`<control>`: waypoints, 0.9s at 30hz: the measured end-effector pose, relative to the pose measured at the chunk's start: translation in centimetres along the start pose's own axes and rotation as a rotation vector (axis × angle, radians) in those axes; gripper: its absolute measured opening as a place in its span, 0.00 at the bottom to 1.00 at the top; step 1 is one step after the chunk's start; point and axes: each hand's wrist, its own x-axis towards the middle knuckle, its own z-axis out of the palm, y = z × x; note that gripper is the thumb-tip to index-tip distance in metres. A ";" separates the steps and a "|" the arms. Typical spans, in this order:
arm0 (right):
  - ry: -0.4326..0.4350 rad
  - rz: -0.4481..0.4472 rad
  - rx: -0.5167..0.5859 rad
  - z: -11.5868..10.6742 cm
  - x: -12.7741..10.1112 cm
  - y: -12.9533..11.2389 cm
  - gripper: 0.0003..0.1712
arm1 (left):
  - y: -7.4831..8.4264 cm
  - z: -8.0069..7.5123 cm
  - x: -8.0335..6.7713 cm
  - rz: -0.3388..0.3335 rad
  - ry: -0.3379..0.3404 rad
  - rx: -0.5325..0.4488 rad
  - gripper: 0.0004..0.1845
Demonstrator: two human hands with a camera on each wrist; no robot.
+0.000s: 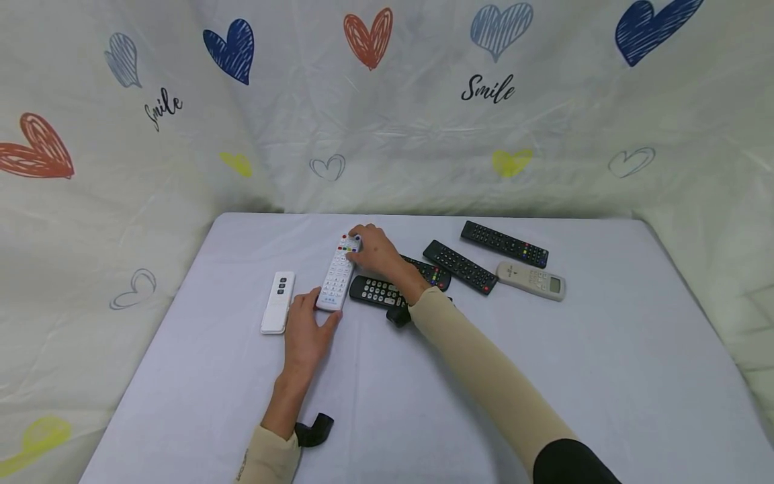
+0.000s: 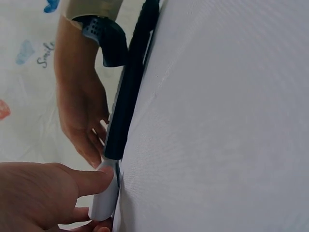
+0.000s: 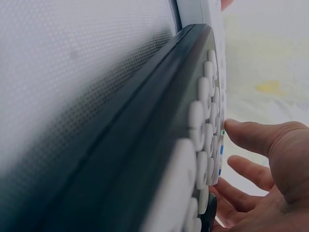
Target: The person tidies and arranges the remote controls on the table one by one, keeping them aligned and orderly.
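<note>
A long white remote (image 1: 337, 275) with coloured buttons at its far end lies on the table (image 1: 544, 376). My left hand (image 1: 320, 308) pinches its near end between thumb and fingers; the left wrist view shows the thumb (image 2: 91, 181) on the white remote (image 2: 104, 203). My right hand (image 1: 357, 242) curls over the far end, and its fingertips (image 3: 234, 128) touch the edge by the coloured buttons. Just right of it lies a black remote (image 1: 377, 291) with white buttons, which fills the right wrist view (image 3: 159, 145) and shows edge-on in the left wrist view (image 2: 128, 92).
A small white remote (image 1: 278, 301) lies left of my left hand. Further right are three black remotes (image 1: 437, 272) (image 1: 461, 267) (image 1: 504, 243) and a white display remote (image 1: 532, 279). A heart-printed cloth (image 1: 423, 121) hangs behind and beside the table.
</note>
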 end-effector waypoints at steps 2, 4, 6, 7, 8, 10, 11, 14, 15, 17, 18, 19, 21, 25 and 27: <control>-0.002 -0.002 0.006 0.0 -0.1 -0.1 0.32 | -0.1 0.0 -0.1 0.005 0.004 -0.004 0.36; -0.005 -0.004 0.009 -0.1 -0.2 -0.1 0.32 | -0.1 -0.1 -0.2 0.010 0.008 -0.011 0.36; -0.007 -0.009 0.008 -0.1 -0.3 -0.2 0.33 | -0.1 -0.1 -0.3 0.017 0.017 -0.022 0.36; -0.007 -0.013 0.010 -0.1 -0.3 -0.2 0.33 | -0.1 -0.2 -0.4 0.019 0.019 -0.025 0.36; -0.007 -0.016 0.012 -0.1 -0.4 -0.3 0.33 | -0.1 -0.2 -0.4 0.021 0.021 -0.030 0.36; -0.008 -0.025 0.017 -0.1 -0.4 -0.3 0.33 | -0.1 -0.3 -0.6 0.021 0.022 -0.040 0.36; -0.010 -0.030 0.019 -0.1 -0.5 -0.4 0.33 | -0.1 -0.3 -0.7 0.020 0.021 -0.046 0.36; -0.017 -0.038 0.032 -0.1 -0.6 -0.4 0.33 | -0.1 -0.4 -1.0 0.013 0.017 -0.058 0.36; -0.021 -0.041 0.035 -0.1 -0.7 -0.4 0.33 | -0.1 -0.4 -1.2 0.010 0.019 -0.060 0.36; -0.028 -0.048 0.042 -0.1 -0.8 -0.5 0.33 | 0.0 -0.5 -1.4 0.006 0.025 -0.060 0.36; -0.032 -0.053 0.044 -0.1 -0.9 -0.5 0.34 | 0.0 -0.5 -1.6 0.003 0.028 -0.055 0.36; -0.036 -0.058 0.049 -0.1 -0.9 -0.6 0.34 | 0.0 -0.5 -1.7 0.001 0.031 -0.054 0.37; -0.046 -0.067 0.051 -0.1 -1.0 -0.7 0.34 | 0.0 -0.6 -2.0 -0.002 0.038 -0.047 0.37; -0.061 -0.071 0.060 0.1 -1.1 -1.0 0.34 | 0.0 -0.8 -2.5 -0.003 0.040 -0.036 0.37; -0.063 -0.072 0.066 0.2 -1.2 -1.0 0.34 | 0.0 -1.0 -2.7 -0.006 0.040 -0.030 0.38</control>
